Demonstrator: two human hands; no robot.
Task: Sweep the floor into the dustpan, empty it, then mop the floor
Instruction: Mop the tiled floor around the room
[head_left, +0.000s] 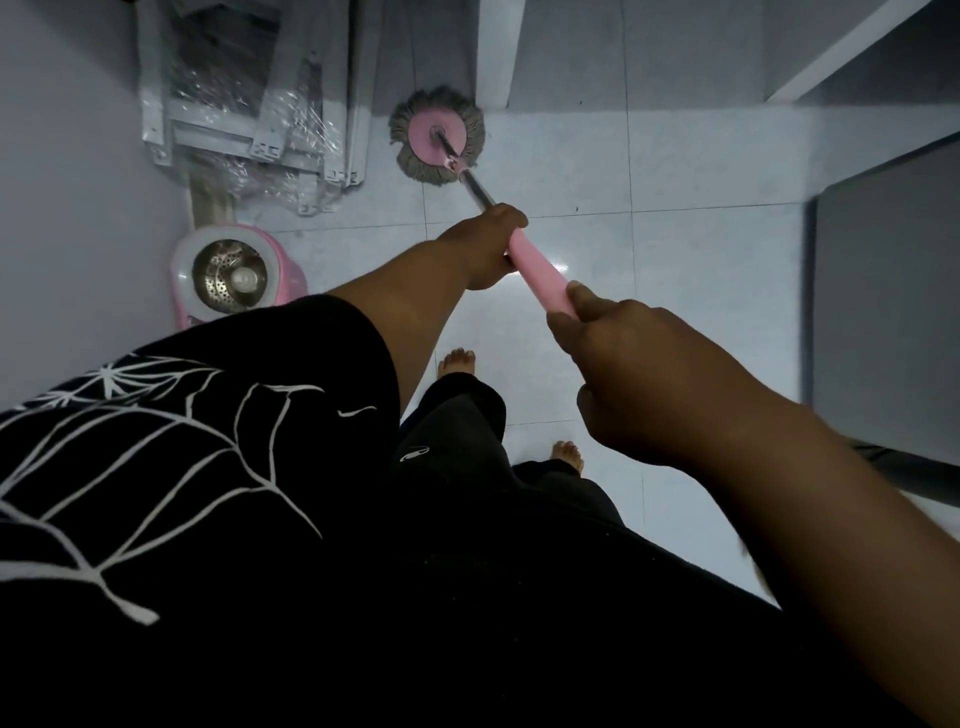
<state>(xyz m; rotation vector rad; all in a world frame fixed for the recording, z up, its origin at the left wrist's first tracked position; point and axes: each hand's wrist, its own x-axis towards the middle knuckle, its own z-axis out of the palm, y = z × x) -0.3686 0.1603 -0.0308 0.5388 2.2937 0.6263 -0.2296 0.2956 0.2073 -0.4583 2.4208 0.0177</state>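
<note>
- Scene looking dim overall, cool bluish cast, colours washing out.
- Light coming from overhead, glaring as a white patch on the glossy floor (675, 171) just beside the mop handle (536, 271).
- Right hand (639, 374) and forearm showing underexposed, edges slightly smearing with motion blur.
- Black shirt (208, 519) crushing to near-solid black at the bottom.
- Wide-angle lens bending straight edges near the frame borders; mop head (438, 136) reading fairly sharp.

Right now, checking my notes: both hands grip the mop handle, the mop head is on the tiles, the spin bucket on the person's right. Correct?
No: the head view shows the spin bucket on the person's left. The left hand and right hand grip the mop handle; mop head on tiles.
</note>
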